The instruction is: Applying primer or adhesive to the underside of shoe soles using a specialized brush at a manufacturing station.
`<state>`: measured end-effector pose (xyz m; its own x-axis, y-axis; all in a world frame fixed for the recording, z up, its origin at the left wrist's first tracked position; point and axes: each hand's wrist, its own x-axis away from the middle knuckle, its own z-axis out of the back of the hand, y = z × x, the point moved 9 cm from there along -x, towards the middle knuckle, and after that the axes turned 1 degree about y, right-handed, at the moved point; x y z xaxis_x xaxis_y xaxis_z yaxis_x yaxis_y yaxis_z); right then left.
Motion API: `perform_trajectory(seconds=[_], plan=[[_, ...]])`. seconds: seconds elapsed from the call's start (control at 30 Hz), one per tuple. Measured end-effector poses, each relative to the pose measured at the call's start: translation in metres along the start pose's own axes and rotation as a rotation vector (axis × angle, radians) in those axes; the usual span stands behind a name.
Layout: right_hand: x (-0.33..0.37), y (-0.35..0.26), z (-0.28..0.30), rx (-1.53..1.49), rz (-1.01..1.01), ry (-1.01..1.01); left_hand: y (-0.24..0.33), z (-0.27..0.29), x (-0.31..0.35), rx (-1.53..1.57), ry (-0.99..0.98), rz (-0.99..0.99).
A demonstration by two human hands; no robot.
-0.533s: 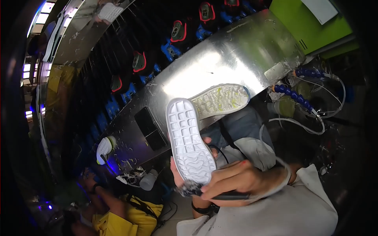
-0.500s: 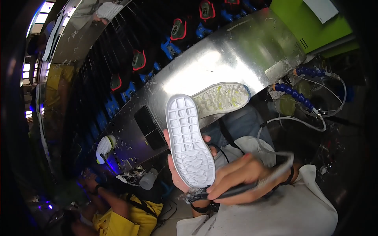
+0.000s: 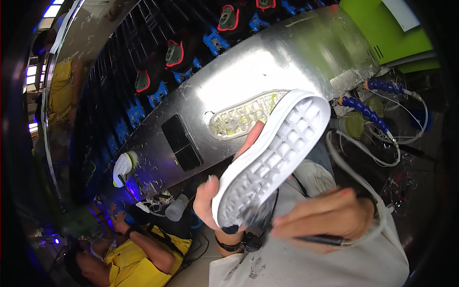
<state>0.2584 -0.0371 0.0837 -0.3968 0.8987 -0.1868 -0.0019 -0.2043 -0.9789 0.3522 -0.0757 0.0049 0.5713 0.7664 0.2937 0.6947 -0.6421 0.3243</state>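
Note:
A white shoe sole (image 3: 272, 158) is gripped in my left hand (image 3: 207, 198), fingers behind it and thumb at its side. Its gridded underside faces up and right, and its white sidewall shows. To the right of its lower end, my right hand (image 3: 325, 217) is closed round a brush-like tool (image 3: 322, 239) with a slim black handle. The tool's dark bristly tip, blurred by motion, is by the lower end of the sole; I cannot tell if they touch. Behind the held sole, a second sole or mould-like piece (image 3: 234, 119) with yellow-green marks lies on the metal table.
The shiny metal table (image 3: 306, 52) carries a black box-like object (image 3: 181, 142) and a small white shoe part (image 3: 123, 167). Blue jointed hoses (image 3: 366, 110) and a pale hose (image 3: 354, 162) hang at the right. Far left, a co-worker in yellow (image 3: 143, 253) sits close by.
The white sole has tilted, its upper end swinging right and its sidewall coming into view. My right hand has moved right with the brush-like tool. More of the second piece's left end shows.

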Motion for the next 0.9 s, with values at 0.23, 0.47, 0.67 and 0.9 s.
perform_trajectory(seconds=[0.23,0.47,0.67,0.9], plan=[[-0.034,-0.004,-0.015,-0.227,0.061,-0.097,0.008,0.009,0.008,0.564,-0.474,-0.123],[-0.027,-0.005,-0.043,-0.204,-0.075,-0.174,0.008,0.012,0.007,0.515,-0.296,-0.164],[-0.033,-0.01,-0.001,-0.296,-0.029,-0.062,0.012,0.014,0.016,0.594,-0.158,-0.285],[-0.049,-0.026,-0.01,0.093,0.09,0.156,0.001,0.032,0.027,0.749,0.056,-0.366]])
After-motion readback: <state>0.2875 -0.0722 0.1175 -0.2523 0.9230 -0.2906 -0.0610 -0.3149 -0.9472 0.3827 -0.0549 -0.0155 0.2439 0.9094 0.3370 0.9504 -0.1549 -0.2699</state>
